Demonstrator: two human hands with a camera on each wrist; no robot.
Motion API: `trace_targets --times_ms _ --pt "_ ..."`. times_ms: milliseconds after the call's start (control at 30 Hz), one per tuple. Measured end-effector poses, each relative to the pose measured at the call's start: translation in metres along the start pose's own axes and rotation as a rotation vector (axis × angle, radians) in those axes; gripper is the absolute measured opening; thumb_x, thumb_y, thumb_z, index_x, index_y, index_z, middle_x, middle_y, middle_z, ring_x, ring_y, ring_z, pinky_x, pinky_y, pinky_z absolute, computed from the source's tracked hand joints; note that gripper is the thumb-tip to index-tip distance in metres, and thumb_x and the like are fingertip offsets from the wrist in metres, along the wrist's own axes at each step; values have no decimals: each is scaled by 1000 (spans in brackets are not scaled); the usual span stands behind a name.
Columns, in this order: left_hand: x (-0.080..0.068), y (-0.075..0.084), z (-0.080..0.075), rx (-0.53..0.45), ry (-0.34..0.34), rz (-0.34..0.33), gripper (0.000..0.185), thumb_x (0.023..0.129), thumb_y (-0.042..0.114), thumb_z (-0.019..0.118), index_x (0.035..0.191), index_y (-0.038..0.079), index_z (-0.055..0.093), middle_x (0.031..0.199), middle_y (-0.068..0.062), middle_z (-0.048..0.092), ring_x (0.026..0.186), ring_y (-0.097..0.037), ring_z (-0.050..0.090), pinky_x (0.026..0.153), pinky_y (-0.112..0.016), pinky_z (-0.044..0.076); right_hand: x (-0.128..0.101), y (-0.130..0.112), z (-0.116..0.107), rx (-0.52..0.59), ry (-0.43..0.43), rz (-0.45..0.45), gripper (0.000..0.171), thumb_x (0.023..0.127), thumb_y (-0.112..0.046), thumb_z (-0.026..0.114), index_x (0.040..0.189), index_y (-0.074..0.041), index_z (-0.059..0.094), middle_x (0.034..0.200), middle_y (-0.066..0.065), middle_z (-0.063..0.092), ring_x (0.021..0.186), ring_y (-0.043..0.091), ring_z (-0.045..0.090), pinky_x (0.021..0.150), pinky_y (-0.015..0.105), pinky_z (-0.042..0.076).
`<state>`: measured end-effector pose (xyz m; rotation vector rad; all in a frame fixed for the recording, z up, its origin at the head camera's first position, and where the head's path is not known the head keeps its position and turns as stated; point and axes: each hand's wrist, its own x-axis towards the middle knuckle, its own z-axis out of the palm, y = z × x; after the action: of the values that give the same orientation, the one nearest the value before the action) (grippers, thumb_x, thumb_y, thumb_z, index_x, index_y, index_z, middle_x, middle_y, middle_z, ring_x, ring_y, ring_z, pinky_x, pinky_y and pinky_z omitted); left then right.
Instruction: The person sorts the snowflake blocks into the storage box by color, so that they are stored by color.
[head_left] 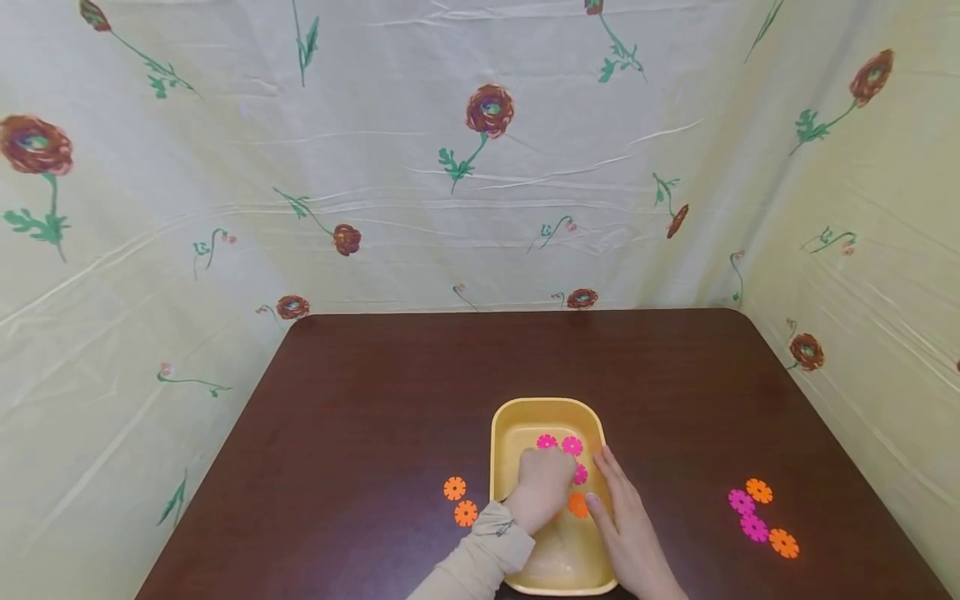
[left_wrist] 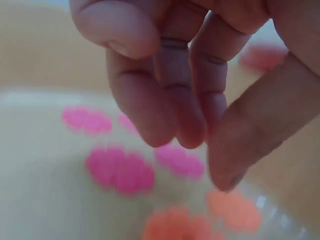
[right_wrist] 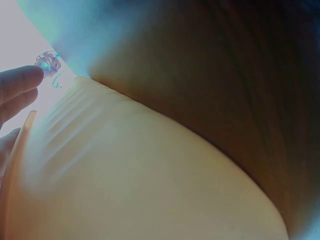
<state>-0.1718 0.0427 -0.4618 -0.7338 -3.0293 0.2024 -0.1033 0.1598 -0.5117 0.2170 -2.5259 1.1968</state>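
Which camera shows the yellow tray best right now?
The head view: the whole yellow tray shows on the table, left hand inside, right hand along its rim. The left wrist view shows only its blurred floor; the right wrist view, its outer wall.

The left hand (head_left: 542, 487) is bare, with short, plain nails and no ring in the left wrist view; its forearm wears a long sleeve (head_left: 480, 560) of pale beige cloth, creased and gathered at the cuff, with a small dark marking near the cuff edge; the right hand (head_left: 628, 529) is bare too, no ring, watch or band showing on it; no sleeve shows on the right wrist in the head view.
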Motion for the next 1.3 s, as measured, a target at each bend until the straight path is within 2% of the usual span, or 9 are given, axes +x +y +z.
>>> trace_targets --times_ms 133,300,467,633,800,1000,1100,1167,1300 --pt "-6 -12 -19 -29 105 3 8 71 24 74 72 22 65 65 6 60 60 -11 58 52 -27 41 0 -1 0 -5 2 -6 48 92 -18 53 136 -2 39 146 12 31 128 36 33 97 2 4" --pt "-14 -38 -40 -158 253 -40 14 69 26 77 77 21 66 66 6 61 60 -12 58 51 -26 42 0 -3 -1 -15 -10 8 49 92 -19 53 136 -2 39 147 11 30 128 36 32 97 2 4" --pt "-19 -66 -48 -249 304 -136 17 72 25 76 85 18 68 75 3 63 68 -18 60 57 -30 44 -1 -3 -1 -26 -28 49 50 93 -21 53 138 -6 38 148 7 28 130 33 31 101 9 8" --pt "-25 -92 -39 -330 277 -259 16 75 22 73 88 16 67 80 -1 63 74 -22 61 63 -36 45 -1 -4 -1 -22 -41 56 50 93 -22 52 138 -7 37 148 6 27 130 32 30 101 9 7" --pt "-36 -109 -19 -312 193 -306 13 72 17 74 81 15 66 75 -1 62 71 -23 61 63 -39 44 -1 -4 0 -27 -42 54 51 93 -21 53 138 -6 37 148 7 27 130 33 30 97 5 3" --pt "-49 -119 6 -309 55 -364 12 67 12 75 74 15 65 72 -2 62 67 -23 59 62 -41 44 -1 -4 -1 -31 -56 78 51 93 -23 52 139 -8 36 149 5 26 131 31 29 106 21 13" --pt "-56 -121 14 -300 18 -381 15 65 14 77 70 17 63 69 -2 61 64 -23 58 60 -41 43 -1 -4 -1 -27 -68 96 51 94 -24 51 139 -9 36 149 4 26 132 30 29 107 23 14" --pt "-59 -122 18 -290 9 -382 18 63 17 79 69 18 62 70 -1 61 64 -23 58 61 -41 43 -1 -4 -1 -27 -71 99 51 94 -25 51 139 -9 36 149 4 26 132 30 29 107 29 17" --pt "-62 -121 25 -278 16 -379 21 60 18 81 72 19 63 72 -1 61 66 -23 56 64 -41 40 -2 -3 -1 -18 -65 97 51 93 -25 52 139 -8 36 149 4 26 132 29 29 106 19 12"
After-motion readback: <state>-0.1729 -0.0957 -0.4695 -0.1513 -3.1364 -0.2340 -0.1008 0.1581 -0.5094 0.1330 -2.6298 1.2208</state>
